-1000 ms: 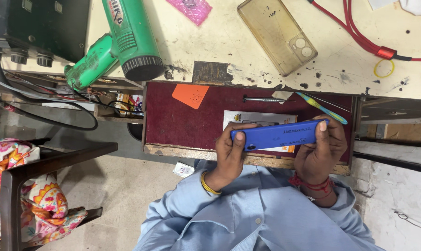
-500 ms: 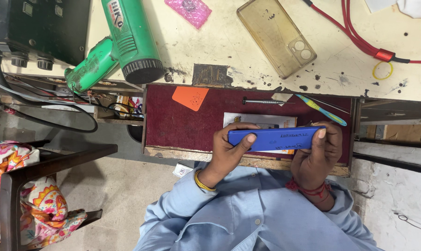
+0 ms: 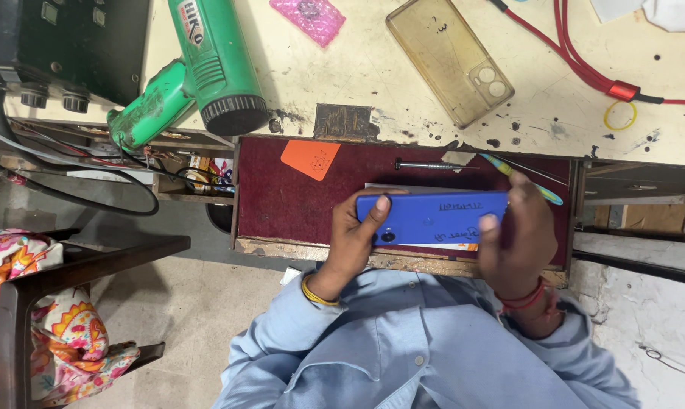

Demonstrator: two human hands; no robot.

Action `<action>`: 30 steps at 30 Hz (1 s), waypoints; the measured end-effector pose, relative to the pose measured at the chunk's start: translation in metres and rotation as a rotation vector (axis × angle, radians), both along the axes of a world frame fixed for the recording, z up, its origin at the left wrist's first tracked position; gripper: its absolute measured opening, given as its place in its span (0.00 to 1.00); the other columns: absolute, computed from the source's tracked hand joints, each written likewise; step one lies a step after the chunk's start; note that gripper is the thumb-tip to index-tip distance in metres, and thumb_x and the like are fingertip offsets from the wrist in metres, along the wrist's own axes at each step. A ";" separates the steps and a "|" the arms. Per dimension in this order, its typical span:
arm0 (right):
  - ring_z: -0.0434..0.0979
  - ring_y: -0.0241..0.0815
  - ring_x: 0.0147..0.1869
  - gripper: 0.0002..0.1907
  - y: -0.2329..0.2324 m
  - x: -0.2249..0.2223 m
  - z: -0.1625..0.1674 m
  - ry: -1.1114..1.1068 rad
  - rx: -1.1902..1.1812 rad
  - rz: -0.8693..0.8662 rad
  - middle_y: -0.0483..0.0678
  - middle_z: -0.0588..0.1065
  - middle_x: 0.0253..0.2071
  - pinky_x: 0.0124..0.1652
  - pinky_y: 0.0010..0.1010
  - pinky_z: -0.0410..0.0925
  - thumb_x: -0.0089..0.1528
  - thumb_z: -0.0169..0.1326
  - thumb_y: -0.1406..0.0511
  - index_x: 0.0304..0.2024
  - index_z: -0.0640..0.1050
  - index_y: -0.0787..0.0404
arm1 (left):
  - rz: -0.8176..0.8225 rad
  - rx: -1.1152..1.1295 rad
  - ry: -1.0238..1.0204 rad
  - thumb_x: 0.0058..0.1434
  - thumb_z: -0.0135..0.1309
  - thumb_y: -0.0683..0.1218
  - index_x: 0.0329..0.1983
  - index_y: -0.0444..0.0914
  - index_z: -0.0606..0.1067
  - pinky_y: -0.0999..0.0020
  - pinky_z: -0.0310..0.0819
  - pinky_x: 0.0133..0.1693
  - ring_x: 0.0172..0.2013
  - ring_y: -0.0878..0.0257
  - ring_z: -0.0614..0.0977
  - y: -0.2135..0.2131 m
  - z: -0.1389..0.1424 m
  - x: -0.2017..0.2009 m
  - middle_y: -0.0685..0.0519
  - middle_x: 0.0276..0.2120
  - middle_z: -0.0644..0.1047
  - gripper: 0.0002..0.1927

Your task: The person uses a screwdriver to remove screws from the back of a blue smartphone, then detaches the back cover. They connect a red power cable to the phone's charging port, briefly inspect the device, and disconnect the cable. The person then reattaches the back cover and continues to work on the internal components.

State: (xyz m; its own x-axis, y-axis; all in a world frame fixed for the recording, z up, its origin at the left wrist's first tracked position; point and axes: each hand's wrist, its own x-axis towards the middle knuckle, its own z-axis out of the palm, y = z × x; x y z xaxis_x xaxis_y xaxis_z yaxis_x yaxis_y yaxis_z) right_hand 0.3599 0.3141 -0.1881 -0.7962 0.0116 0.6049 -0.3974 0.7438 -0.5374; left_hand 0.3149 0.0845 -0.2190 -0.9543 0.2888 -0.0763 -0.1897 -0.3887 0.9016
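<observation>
At the far 9 o'clock edge a wooden chair [image 3: 24,303] with a flowered cushion [image 3: 62,333] stands on the floor, and above it, toward 10 o'clock, a dark box with knobs [image 3: 55,45] sits on the desk [image 3: 358,83] with black cables [image 3: 70,182] trailing beneath it. Just right of that, at 11 o'clock, a green heat gun [image 3: 199,68] lies on the desk with its black nozzle pointing toward the person. A pink packet [image 3: 312,15] lies at 12 o'clock near the top edge. Below the desk edge a maroon-lined drawer [image 3: 282,204] stands pulled out, with an orange pick [image 3: 310,158] in its upper left part. At the centre, the left hand [image 3: 350,242] is closed around the left end of a blue phone [image 3: 433,217], back side up, thumb lying across it near the camera lens. The phone is held level over the drawer, above a white sheet of paper [image 3: 403,187], with a thin metal screwdriver [image 3: 426,164] lying just beyond it. A clear yellowed phone case [image 3: 448,57] rests on the desk at 1 o'clock. The right hand [image 3: 520,235] grips the phone's right end, thumb pressed on its back, red thread round the wrist; a green-and-yellow tool [image 3: 543,191] pokes out just past its fingers. At 2 o'clock a red cable [image 3: 585,68] crosses the desk beside a yellow rubber band [image 3: 619,115].
</observation>
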 end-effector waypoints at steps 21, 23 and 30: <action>0.85 0.49 0.44 0.20 0.024 -0.020 0.024 -0.531 0.068 0.396 0.56 0.81 0.46 0.42 0.33 0.75 0.61 0.60 0.65 0.55 0.78 0.66 | -0.296 0.412 0.051 0.74 0.47 0.55 0.71 0.34 0.64 0.59 0.62 0.72 0.69 0.56 0.72 -0.005 -0.001 -0.020 0.44 0.68 0.70 0.29; 0.86 0.45 0.37 0.18 0.026 -0.019 0.017 -0.644 0.010 0.364 0.56 0.82 0.39 0.37 0.32 0.75 0.63 0.62 0.63 0.52 0.78 0.66 | -0.235 0.382 0.023 0.77 0.49 0.53 0.67 0.30 0.69 0.57 0.69 0.68 0.63 0.55 0.77 -0.005 -0.003 -0.021 0.42 0.60 0.75 0.25; 0.80 0.34 0.31 0.32 0.015 -0.021 0.018 -0.469 -0.100 0.402 0.61 0.80 0.52 0.30 0.25 0.70 0.64 0.59 0.63 0.66 0.67 0.71 | -0.118 0.326 0.015 0.77 0.51 0.51 0.58 0.29 0.73 0.61 0.82 0.57 0.50 0.59 0.85 -0.006 -0.011 -0.029 0.46 0.50 0.81 0.20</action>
